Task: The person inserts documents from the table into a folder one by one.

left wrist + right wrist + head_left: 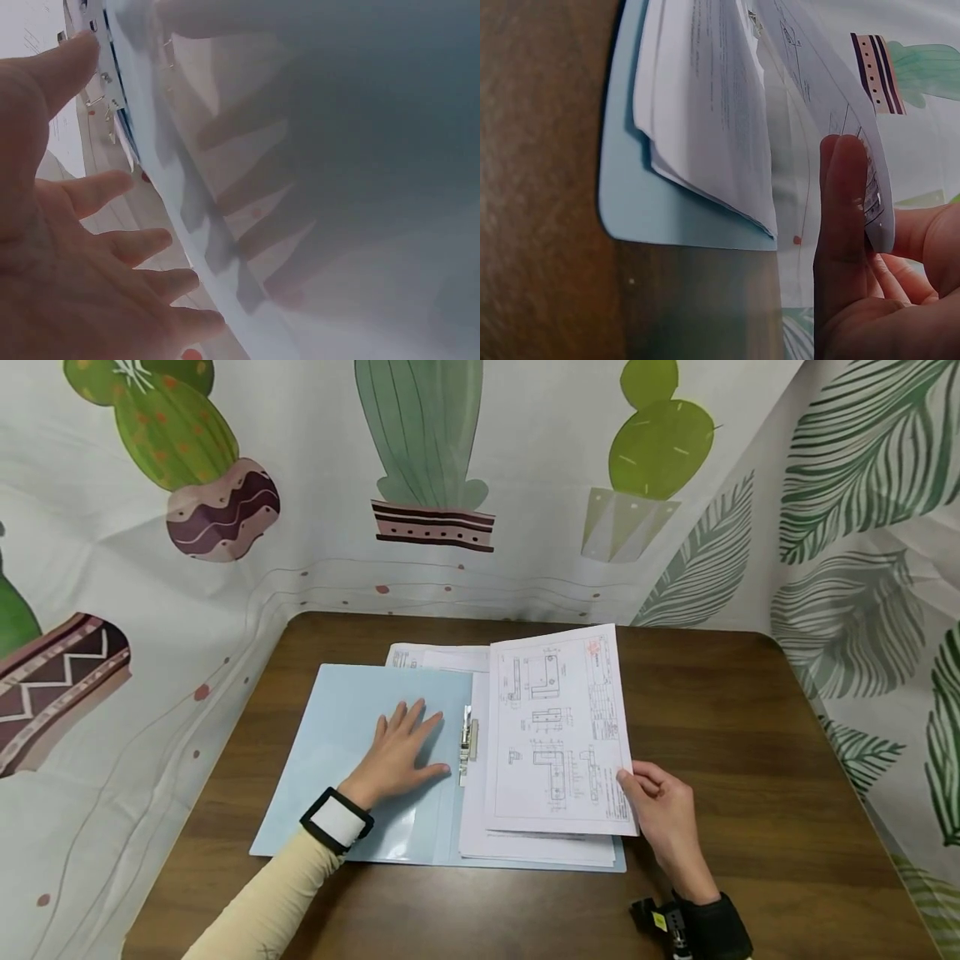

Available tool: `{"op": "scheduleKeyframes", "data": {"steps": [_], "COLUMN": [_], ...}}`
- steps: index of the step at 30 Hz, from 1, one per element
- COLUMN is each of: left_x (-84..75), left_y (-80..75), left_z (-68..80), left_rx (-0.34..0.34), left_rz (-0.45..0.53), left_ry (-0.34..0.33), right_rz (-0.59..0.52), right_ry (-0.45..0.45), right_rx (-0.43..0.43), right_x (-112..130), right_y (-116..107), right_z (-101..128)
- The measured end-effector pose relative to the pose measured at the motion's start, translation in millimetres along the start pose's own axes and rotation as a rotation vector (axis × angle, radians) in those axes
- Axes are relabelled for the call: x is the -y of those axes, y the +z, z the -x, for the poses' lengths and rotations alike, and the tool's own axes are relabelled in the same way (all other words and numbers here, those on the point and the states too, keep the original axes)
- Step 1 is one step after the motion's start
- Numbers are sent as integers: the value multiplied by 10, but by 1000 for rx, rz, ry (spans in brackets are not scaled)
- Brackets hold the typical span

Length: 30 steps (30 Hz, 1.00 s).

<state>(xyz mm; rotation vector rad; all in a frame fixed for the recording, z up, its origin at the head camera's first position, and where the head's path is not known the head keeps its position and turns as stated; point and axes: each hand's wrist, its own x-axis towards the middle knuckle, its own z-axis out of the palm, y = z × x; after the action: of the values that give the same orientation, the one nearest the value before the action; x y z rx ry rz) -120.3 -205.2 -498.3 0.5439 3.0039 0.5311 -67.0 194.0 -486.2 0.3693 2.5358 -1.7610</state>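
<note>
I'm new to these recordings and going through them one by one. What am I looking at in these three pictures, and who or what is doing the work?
No machine here: a person works with two bare hands and wears three cameras. The wide picture comes from the head, looking down at a brown table. The other two come from the wrists, so they look close and tilted. On the table lies an open light blue folder with a metal clip and a stack of papers. The left hand lies flat, fingers spread, on the folder's inside cover. The right hand pinches the edge of a drawing sheet, lifted off the stack, as the right wrist view shows.
</note>
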Motion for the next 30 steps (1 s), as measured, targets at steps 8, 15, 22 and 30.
{"op": "scheduleKeyframes", "data": {"steps": [8,15,22,30], "left_x": [-20,-25,-44,-54], "left_y": [50,75,60,54], "left_z": [30,34,51,61], "left_rx": [59,72,77,77], "left_rz": [-13,-17,-14,-11], "left_ry": [-47,-69,-75,-83], "right_rz": [22,37,23,-5], "right_ry": [14,24,41,54], "right_rx": [15,22,44,89], "right_x": [-37,-72,-66,-68], "right_y": [16,28,60,113], "right_z": [-8,-7,16,46]}}
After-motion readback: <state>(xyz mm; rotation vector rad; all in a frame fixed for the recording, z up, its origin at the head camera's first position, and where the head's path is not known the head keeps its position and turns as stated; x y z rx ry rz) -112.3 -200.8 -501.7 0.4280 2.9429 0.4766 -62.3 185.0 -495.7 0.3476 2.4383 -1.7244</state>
